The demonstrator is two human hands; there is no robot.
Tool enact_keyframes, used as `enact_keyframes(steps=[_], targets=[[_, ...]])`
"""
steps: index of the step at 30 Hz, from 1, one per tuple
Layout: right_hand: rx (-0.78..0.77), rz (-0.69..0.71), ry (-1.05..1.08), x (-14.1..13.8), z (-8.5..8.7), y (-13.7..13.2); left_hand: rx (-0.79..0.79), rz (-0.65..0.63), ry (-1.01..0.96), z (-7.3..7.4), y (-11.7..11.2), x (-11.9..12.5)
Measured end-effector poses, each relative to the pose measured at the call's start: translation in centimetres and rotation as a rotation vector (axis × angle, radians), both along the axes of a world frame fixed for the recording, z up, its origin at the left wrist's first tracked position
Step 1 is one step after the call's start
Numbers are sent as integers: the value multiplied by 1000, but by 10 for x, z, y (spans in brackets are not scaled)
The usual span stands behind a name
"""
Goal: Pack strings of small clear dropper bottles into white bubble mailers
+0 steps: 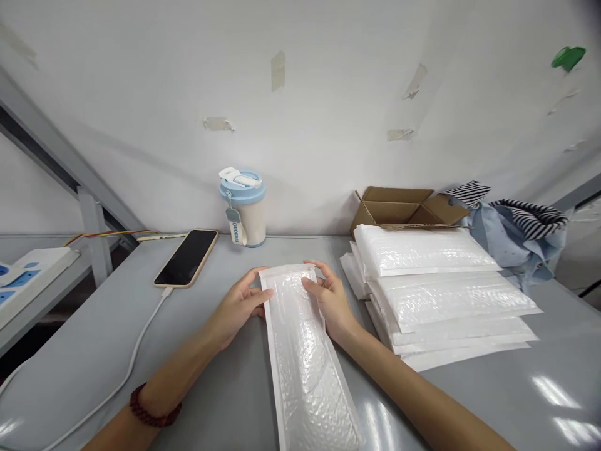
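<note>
A long white bubble mailer (307, 369) lies in front of me, its far end between my two hands and its near end running out of the bottom of the view. My left hand (241, 307) pinches its upper left edge, thumb on top and fingers behind. At the upper right corner my right hand (331, 297) grips it too, the thumb pressed on its face and the index finger along the top edge. To the right rises a stack of similar white bubble mailers (451, 300), close to my right forearm.
An open cardboard box (399, 207) stands behind the stack, with a light blue cloth item (507, 232) beside it. A blue-lidded cup (248, 213) is by the wall. On the left are a phone (186, 258), its white cable (136, 351) and a power strip (32, 275).
</note>
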State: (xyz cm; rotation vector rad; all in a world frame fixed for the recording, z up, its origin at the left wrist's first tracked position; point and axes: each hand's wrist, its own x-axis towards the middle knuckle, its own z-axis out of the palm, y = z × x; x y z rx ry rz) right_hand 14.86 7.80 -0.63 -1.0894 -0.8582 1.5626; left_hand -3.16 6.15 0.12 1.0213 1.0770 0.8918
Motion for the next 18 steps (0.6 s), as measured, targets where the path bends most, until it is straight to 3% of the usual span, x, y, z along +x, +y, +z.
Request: enact_keyframes(steps=[6, 18], targets=[[-40, -100, -30, 1, -6, -1, -13, 6, -4, -10, 6, -5], [-189, -53, 144, 3, -13, 0, -83, 125, -102, -8, 10, -7]])
